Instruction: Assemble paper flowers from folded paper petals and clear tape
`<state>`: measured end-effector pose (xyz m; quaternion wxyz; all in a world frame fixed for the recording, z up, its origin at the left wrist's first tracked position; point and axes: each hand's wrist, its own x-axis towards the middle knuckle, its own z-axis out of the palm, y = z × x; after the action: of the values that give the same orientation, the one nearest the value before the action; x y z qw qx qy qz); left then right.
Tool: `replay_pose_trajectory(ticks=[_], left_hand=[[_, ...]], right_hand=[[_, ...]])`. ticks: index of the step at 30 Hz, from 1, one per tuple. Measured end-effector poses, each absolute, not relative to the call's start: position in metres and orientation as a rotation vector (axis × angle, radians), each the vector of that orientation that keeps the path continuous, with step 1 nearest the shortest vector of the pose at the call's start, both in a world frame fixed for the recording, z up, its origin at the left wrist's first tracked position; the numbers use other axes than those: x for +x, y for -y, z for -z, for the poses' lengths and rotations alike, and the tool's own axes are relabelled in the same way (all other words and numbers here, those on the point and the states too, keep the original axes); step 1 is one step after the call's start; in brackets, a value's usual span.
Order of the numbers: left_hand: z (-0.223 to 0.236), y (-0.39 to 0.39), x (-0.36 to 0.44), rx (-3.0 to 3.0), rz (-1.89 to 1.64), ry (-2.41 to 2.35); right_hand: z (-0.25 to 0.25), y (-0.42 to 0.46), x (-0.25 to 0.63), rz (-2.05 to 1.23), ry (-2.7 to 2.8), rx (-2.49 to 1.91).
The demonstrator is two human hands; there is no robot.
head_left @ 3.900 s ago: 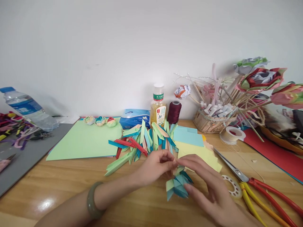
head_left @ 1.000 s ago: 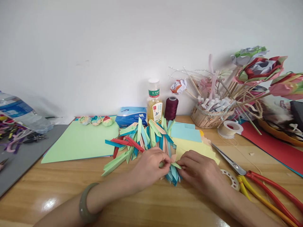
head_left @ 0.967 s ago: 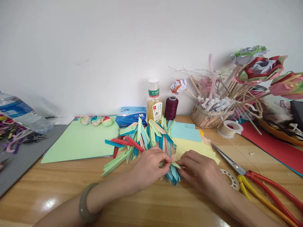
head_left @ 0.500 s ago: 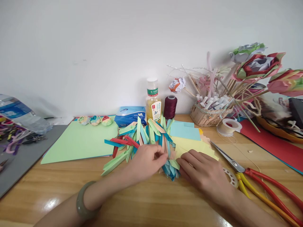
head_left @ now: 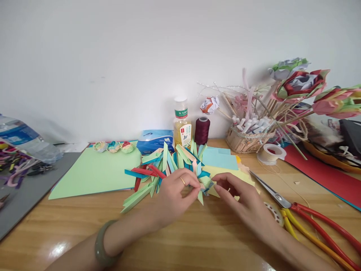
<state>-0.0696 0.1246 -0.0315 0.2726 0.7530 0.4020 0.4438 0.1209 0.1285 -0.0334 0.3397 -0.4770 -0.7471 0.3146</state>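
Observation:
Near the middle of the table, my left hand (head_left: 179,194) pinches a small paper flower (head_left: 206,181) made of folded strips in light green, peach and blue. Its left part is hidden behind my fingers. To the right of it, my right hand (head_left: 242,197) has its thumb and fingers apart, the tips very close to the flower's edge; whether they touch it I cannot tell. Behind my left hand lies a loose pile of folded paper strips (head_left: 166,158) in green, blue, red and peach.
Scissors (head_left: 282,201) and a tape roll (head_left: 273,213) lie at right, below a thread spool (head_left: 270,154). Behind stand a blue tissue pack (head_left: 155,141), a drink bottle (head_left: 182,126), maroon thread (head_left: 202,130) and a basket (head_left: 248,141). Green paper (head_left: 93,173) bears small rosettes.
The paper flower has been turned: its blue strips pointed down toward me and now it faces another way. My right hand's fingers, closed on it half a second ago, have come apart.

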Motion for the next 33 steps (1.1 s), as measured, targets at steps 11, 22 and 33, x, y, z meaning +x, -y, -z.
replay_pose_trajectory(ticks=[11, 22, 33], left_hand=[[0.040, -0.118, -0.060, 1.582, -1.143, -1.102], [0.042, -0.122, -0.061, 1.429, -1.232, -1.119], [0.040, -0.124, -0.060, 1.213, -1.247, -1.073]], right_hand=[[0.048, -0.135, 0.117, -1.475, 1.575, -1.254], [0.045, -0.137, 0.117, -1.486, 1.571, -1.269], [0.041, -0.141, 0.116, -1.604, 1.491, -1.229]])
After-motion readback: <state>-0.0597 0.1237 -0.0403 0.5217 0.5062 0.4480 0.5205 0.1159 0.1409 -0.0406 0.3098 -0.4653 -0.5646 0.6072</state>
